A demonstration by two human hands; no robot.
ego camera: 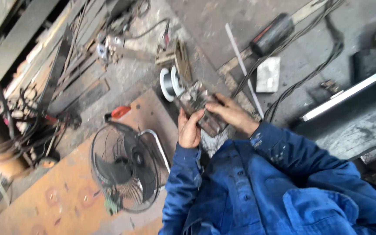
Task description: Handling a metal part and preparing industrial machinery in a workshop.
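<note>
Your left hand cups the grey metal block from below, fingers curled. Your right hand clamps its top.

Floor fan on rusty plate; wire spool (pale) beyond.

I am looking down on a grimy concrete floor in flat daylight. A rusty steel plate is lying at lower left with a wire-caged fan resting on it. Steel bars are piling up at upper left, black cables are trailing across the right, and a wire spool is sitting mid-floor.
</note>
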